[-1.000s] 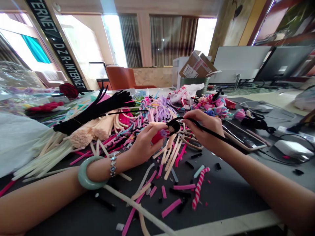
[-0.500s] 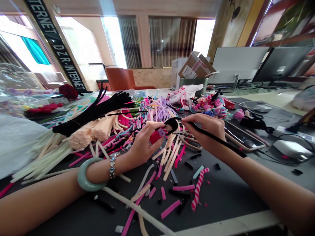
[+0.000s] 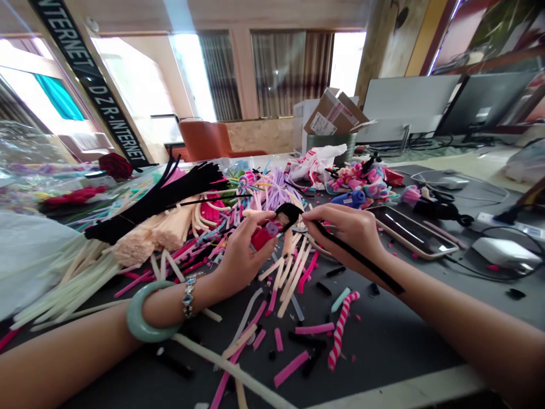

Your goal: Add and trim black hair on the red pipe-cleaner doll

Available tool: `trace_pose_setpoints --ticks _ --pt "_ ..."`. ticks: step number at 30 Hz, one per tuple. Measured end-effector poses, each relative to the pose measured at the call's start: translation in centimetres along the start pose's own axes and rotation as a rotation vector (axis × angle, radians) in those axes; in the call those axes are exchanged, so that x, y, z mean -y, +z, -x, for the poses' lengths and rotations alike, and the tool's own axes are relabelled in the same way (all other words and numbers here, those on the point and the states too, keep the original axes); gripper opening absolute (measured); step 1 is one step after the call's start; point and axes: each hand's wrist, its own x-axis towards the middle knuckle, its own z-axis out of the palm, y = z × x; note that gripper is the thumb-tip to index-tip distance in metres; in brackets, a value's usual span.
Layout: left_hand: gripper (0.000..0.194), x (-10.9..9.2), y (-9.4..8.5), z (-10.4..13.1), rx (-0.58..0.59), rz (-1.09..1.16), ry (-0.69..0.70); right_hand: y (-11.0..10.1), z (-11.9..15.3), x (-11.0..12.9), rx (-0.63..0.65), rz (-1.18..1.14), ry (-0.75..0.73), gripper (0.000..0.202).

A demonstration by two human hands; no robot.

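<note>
My left hand (image 3: 247,247) is closed around a small pipe-cleaner doll (image 3: 264,234) with a pink-red body, a purple flower-like piece and a black-topped head. My right hand (image 3: 344,227) pinches a black pipe cleaner (image 3: 361,258) close to the doll's head. Its loose end trails back over my right wrist. Whether the strip joins the head is hidden by my fingertips. Beneath the hands lie cream pipe-cleaner pieces (image 3: 293,272). Scissors (image 3: 317,245) lie partly behind my right hand.
Left of the hands are bundles of black pipe cleaners (image 3: 157,199) and cream ones (image 3: 145,236). Cut scraps and a pink-striped twist (image 3: 343,329) lie in front. On the right are a phone (image 3: 413,233), a blue tool (image 3: 349,199) and a white adapter (image 3: 506,255) with cables.
My right hand has moved slightly left and down, and the black strip's free end has slid along my wrist toward the doll. The view has shifted a little; the blue tool shows more.
</note>
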Motion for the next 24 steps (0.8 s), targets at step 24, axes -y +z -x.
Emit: trace_pose_setpoints --ticks 24 --pt "0.035 -0.7 -0.1 0.1 -0.041 -0.104 0.094 1.1 0.8 0.5 0.079 0.08 -0.261 0.015"
